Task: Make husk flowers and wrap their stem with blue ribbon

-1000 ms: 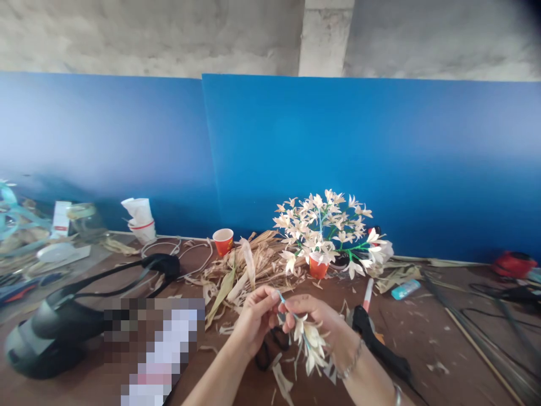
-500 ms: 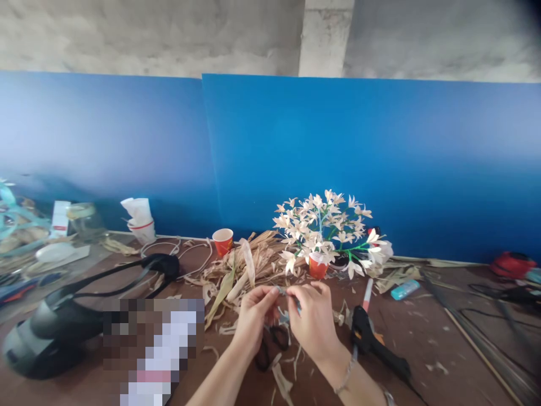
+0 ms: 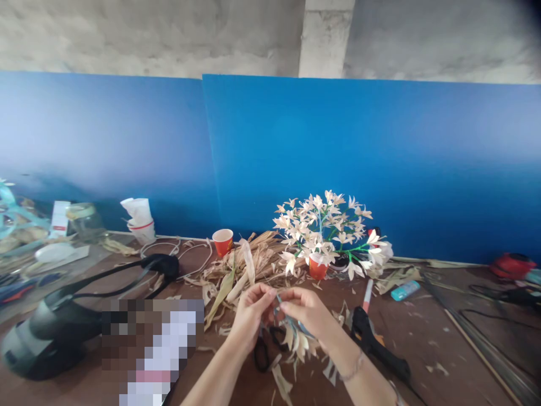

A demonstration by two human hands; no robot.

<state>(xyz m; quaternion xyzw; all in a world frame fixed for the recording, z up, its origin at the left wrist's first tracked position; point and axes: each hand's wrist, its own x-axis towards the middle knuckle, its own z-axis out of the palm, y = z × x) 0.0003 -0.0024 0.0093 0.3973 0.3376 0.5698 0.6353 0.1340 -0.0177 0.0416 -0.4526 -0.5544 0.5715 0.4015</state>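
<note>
Over the near middle of the table, my left hand (image 3: 252,307) pinches a thin bluish-grey stem (image 3: 278,303) between thumb and fingers. Close beside it, my right hand (image 3: 307,309) is closed on the same stem. Cream husk flowers (image 3: 299,341) hang beneath the right hand and look joined to the stem, though the fingers cover the join. Black scissor handles (image 3: 262,354) show under the hands; their blades are hidden. A bunch of similar cream flowers (image 3: 321,225) on green stems stands in a red paper cup (image 3: 316,269) behind.
Dried husks (image 3: 253,259) are heaped behind my hands, near another red cup (image 3: 222,242). A black glue gun (image 3: 378,347) lies to the right, with a light-blue object (image 3: 404,290) beyond. Black headgear (image 3: 54,332) sits at left. A blue panel (image 3: 338,141) borders the table's back.
My right hand has turned and dropped slightly, and the stem now points upward between the fingers. Cream flowers have come into view below the right hand.
</note>
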